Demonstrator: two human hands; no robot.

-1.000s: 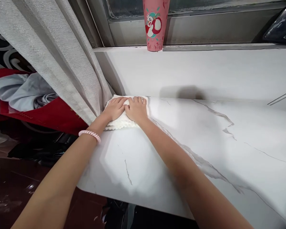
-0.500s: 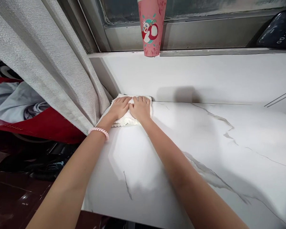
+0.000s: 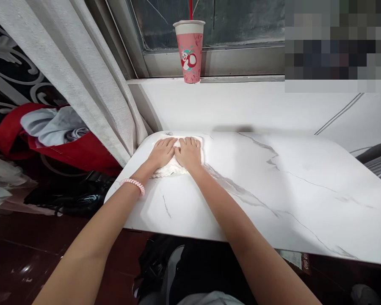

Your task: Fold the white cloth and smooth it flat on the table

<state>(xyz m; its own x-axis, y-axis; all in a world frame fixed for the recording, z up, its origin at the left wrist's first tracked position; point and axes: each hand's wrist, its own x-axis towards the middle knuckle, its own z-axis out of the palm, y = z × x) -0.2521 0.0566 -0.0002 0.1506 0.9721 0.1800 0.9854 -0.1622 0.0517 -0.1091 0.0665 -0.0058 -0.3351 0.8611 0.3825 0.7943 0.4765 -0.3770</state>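
Note:
A folded white cloth point(image 3: 169, 169) lies flat near the far left corner of a white marble-pattern table point(image 3: 273, 190). My left hand point(image 3: 162, 151) and my right hand point(image 3: 189, 152) press side by side on top of the cloth, palms down, fingers together and pointing toward the wall. A pink coil band circles my left wrist point(image 3: 132, 184). Most of the cloth is hidden under my hands.
A pink paper cup point(image 3: 189, 51) with a straw stands on the window sill point(image 3: 241, 79) behind the table. A grey curtain point(image 3: 82, 76) hangs at the left, touching the table corner. A red bag point(image 3: 66, 146) with clothes sits beyond it. Dark things lie on the floor below.
The view has pulled back and up, so more of the table and sill shows. My hands stay pressed on the cloth, which sits a little nearer to me than before.

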